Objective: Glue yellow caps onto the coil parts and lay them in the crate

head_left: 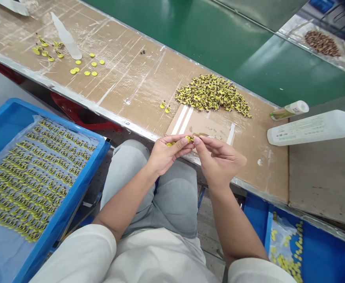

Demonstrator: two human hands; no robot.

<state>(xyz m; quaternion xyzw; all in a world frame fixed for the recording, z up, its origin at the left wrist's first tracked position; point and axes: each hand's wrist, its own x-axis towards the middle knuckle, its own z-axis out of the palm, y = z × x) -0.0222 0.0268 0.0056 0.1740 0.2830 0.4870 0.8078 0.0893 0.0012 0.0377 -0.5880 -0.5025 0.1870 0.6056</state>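
My left hand (168,153) and my right hand (218,159) meet at the bench's front edge, both pinching a small yellow and dark figure (189,139) between thumbs and forefingers. Another yellow disc (170,144) shows at the fingers of my left hand. Just beyond my hands lies a cardboard piece (202,125) with white tape strips. Behind it is a large heap of small yellow and dark pieces (213,94). Two assembled figures (165,107) stand left of the heap.
Yellow discs (94,64), more figures and a clear pointed bottle (66,37) are on the bench at left. A blue tray (100,151) holds rows of figures. At right lie a large bottle (314,127), a small container (290,111) and a blue bin (316,243) with yellow pieces.
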